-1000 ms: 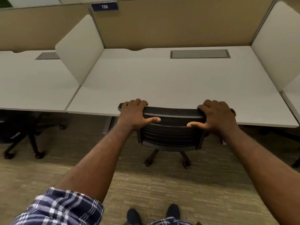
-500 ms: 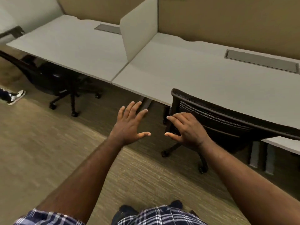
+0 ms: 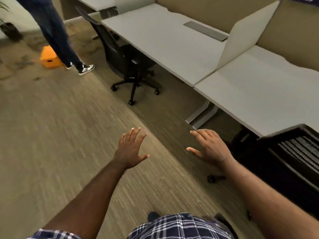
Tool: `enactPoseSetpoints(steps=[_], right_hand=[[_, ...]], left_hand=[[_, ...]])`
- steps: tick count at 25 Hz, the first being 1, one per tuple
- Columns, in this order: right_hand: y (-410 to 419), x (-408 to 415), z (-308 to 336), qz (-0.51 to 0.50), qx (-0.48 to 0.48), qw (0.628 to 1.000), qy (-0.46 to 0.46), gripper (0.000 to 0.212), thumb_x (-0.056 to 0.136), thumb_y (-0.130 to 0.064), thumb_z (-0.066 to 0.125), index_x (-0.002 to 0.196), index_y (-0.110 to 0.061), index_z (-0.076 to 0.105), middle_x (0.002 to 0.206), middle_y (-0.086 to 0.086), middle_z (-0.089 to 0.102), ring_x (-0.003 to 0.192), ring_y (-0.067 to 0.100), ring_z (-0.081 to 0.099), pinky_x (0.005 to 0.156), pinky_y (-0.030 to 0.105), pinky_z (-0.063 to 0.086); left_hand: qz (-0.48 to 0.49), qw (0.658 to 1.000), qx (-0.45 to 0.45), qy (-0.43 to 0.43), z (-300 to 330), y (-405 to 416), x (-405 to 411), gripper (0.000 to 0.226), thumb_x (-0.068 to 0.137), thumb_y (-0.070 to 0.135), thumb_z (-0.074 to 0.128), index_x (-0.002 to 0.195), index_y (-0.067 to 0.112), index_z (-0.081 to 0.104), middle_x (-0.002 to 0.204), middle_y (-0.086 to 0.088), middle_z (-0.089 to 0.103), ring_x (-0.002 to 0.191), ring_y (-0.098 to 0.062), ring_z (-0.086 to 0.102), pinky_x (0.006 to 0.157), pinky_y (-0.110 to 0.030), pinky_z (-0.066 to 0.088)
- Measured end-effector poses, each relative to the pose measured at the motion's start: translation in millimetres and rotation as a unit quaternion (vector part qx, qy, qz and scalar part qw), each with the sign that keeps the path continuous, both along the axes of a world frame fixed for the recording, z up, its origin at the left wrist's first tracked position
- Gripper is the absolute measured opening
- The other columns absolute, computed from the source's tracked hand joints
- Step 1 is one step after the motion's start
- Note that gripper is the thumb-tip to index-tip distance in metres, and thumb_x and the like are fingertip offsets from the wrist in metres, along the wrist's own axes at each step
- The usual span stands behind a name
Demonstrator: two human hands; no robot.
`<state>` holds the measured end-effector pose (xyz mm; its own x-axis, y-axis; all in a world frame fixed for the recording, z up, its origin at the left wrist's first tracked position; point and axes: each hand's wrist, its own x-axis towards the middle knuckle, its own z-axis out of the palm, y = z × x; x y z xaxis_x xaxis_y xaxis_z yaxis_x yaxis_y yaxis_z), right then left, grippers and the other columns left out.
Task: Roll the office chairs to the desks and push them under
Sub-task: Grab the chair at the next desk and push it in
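Note:
A black mesh-backed office chair (image 3: pixel 291 157) stands at the right edge, its seat tucked under the near grey desk (image 3: pixel 262 94). A second black office chair (image 3: pixel 119 52) stands at the far grey desk (image 3: pixel 165 37), its seat partly under the top and its back out in the aisle. My left hand (image 3: pixel 132 149) hovers over the carpet, fingers spread, holding nothing. My right hand (image 3: pixel 209 146) is open too, just left of the near chair and apart from it.
A white divider panel (image 3: pixel 245 33) separates the two desks. Another person's legs (image 3: pixel 57 30) stand at the far left beside an orange box (image 3: pixel 49 56) on the floor. Tan partition walls (image 3: pixel 219 9) run behind the desks. Carpet (image 3: pixel 57 135) stretches across the left and middle.
Both hands have let go of the near chair's backrest and now hang open. My view has swung left, bringing the far chair and the other person into sight.

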<state>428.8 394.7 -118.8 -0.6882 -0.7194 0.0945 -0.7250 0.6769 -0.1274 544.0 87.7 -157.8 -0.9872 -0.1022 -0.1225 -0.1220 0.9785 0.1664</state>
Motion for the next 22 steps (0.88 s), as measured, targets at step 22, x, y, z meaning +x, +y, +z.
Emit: enactPoseSetpoints(steps=[22], right_hand=[[-402.2,-264.9,-17.4,0.214,0.024,0.974,-0.075,0.075,0.096,-0.064,0.039,0.156,-0.022,0.023,0.162,0.000,0.024,0.147,0.020,0.022,0.119,0.040,0.013]], left_hand=[[0.253,0.967,0.002,0.015,2.9,-313.5,-128.9,0.092,0.077,0.058,0.069,0.151,0.027,0.024,0.162,-0.002,0.015,0.149,-0.025,0.008,0.116,-0.051,0.011]])
